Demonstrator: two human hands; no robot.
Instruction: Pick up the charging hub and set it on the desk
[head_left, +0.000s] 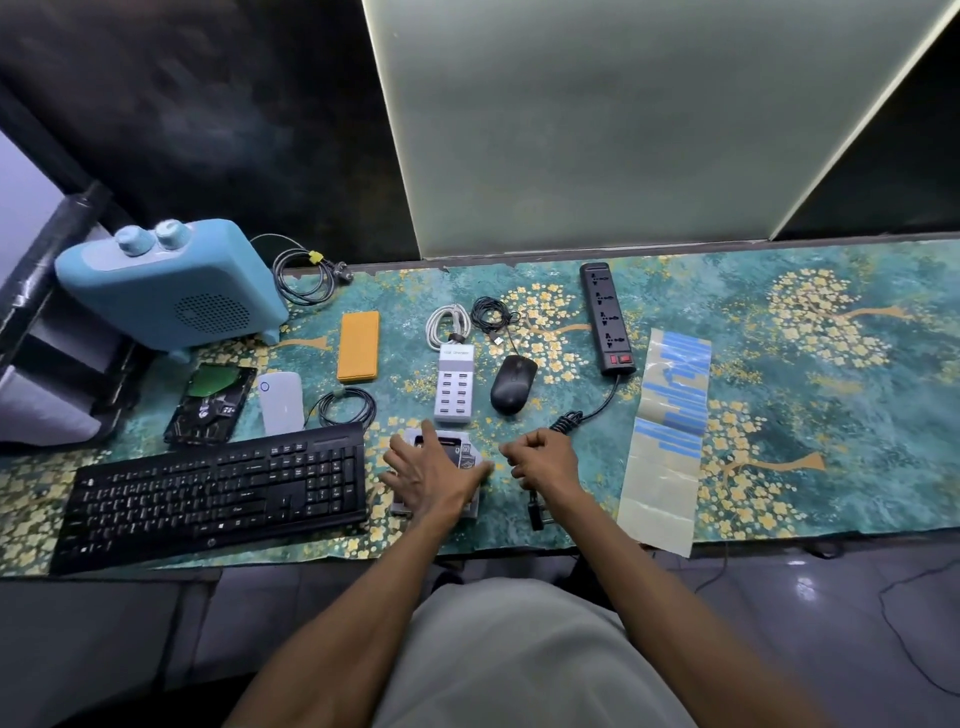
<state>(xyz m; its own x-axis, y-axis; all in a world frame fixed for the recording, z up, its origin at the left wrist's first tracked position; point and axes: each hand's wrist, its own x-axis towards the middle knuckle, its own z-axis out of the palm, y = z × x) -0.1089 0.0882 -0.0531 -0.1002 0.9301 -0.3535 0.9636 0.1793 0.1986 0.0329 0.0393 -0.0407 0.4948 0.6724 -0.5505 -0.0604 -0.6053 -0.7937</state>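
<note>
My left hand (431, 470) lies flat with its fingers spread on a grey flat device (453, 446) just right of the black keyboard (218, 491). My right hand (545, 457) is a little to the right, fingers curled into a loose fist above the mat. I see nothing in it, and its palm side is hidden. The black power strip (607, 317) trails its cord (569, 420) down behind that hand, and the plug (535, 513) lies under my right wrist.
On the patterned mat (831, 415) lie a white USB charger (453, 388), a black mouse (511, 383), an orange pad (358, 347), a white mouse (280, 402), a bare hard drive (212, 404), coiled cables (347, 408), a blue heater (166, 283) and a sheet of blue tape strips (670, 415).
</note>
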